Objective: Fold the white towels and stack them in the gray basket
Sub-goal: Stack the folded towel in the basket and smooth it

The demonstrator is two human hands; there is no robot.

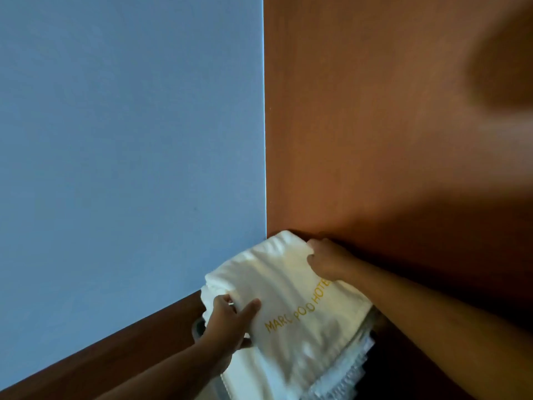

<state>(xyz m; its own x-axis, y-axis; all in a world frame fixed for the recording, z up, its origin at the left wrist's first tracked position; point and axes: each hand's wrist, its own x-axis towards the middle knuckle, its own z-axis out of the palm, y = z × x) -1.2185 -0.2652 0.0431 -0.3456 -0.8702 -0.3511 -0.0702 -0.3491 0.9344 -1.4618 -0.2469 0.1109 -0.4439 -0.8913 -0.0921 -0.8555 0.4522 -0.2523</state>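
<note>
White towel [288,298], folded, held over gray basket [198,327] at the wall corner; left hand [230,321] pinches its left edge, right hand [326,261] grips its far edge. Lower it level, keeping the fold square.

1. a hotel interior, though which room cannot be told: the folded white towel [288,295] carries gold lettering [297,308] that partly reads "hote".
2. a plain blue-grey painted wall [129,140] meets a tall reddish wooden panel [375,125] in a corner.
3. dark wooden skirting [101,352] runs along the wall's foot.
</note>
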